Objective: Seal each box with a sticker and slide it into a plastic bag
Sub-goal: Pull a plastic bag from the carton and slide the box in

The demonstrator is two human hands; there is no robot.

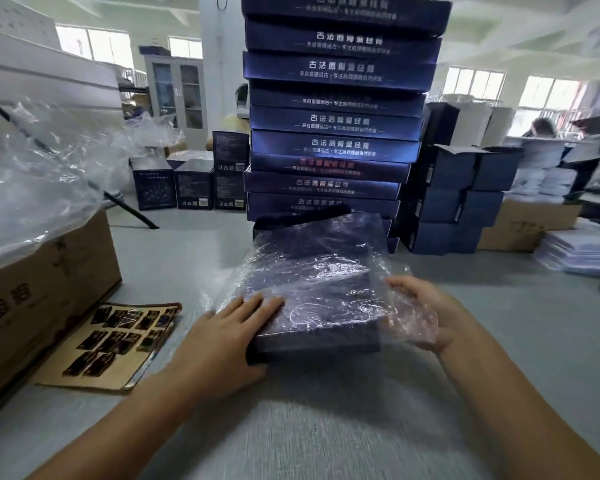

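A flat dark blue box (312, 337) lies tilted in front of me, most of it inside a clear plastic bag (312, 265); its near edge sticks out of the bag's mouth. My left hand (229, 337) rests on the box's near left corner with straight fingers laid on top and the thumb at the front edge. My right hand (426, 310) holds the loose bag mouth at the box's right side, fingers curled in the film. A tan sticker sheet (115, 344) with several dark stickers lies at the left.
A tall stack of identical blue boxes (336, 123) rises right behind the bagged box. A brown carton (42, 292) heaped with clear bags (39, 174) stands at the left. Smaller blue cartons (454, 202) and white paper stacks (582, 251) are at the right. A person stands far right.
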